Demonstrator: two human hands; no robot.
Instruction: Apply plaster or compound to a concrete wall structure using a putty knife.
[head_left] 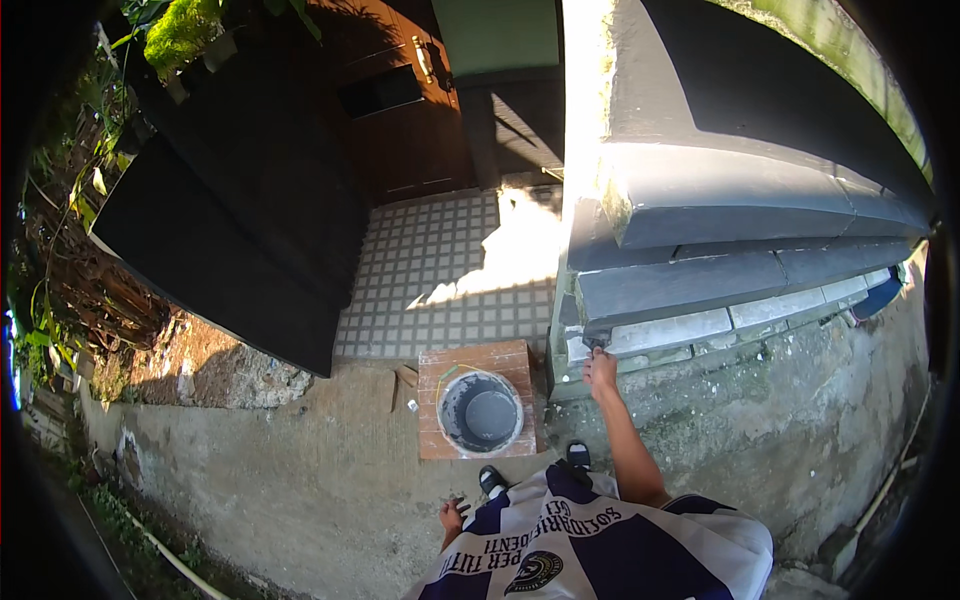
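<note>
My right hand (601, 369) is closed round a paintbrush, its dark grey bristle end (596, 340) up against the lower edge of the grey-painted wall ledge (680, 290). Most of the handle is hidden in my fist. Just below the ledge runs a pale, whitish strip of blocks (675, 331). My left hand (452, 516) hangs low beside my shirt, fingers loosely apart, with nothing clearly visible in it. Ahead of my feet, a bucket (480, 412) with grey paint inside and a thin wire handle stands on a reddish-brown wooden box (432, 380).
A patterned tile floor (400, 270) leads to a brown wooden door (400, 120). On the left rises a dark wall (230, 240), with plants and rubble beyond it. My sandalled feet (492, 480) stand on rough concrete (330, 470). A small wood scrap (405, 376) lies beside the box.
</note>
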